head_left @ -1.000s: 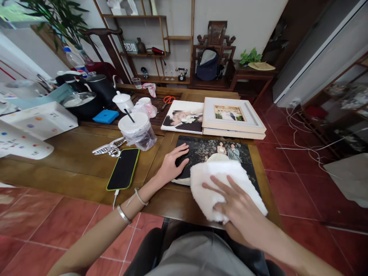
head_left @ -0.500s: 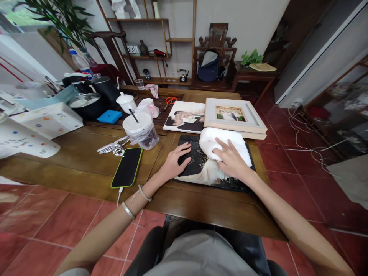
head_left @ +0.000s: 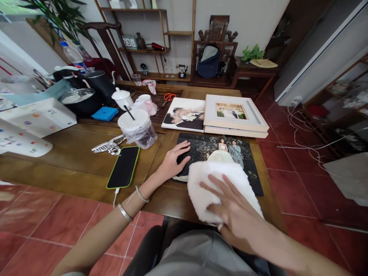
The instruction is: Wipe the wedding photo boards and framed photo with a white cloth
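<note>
Both hands' fingers (head_left: 213, 190) spread, right hand (head_left: 234, 211) on cloth (head_left: 205, 178), left hand (head_left: 171, 164) on photo (head_left: 227, 151)

Soft, even daylight fills the room, brightest at the upper left. The brown polished wooden table (head_left: 71, 153) shows faint sheen. Wide-angle distortion bends the edges, and the right hand (head_left: 232, 209) looks slightly blurred.

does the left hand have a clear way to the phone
Probably yes: the left hand lies open on the photo print edge, holding nothing, and the phone lies just left of it with bare table between.
</note>
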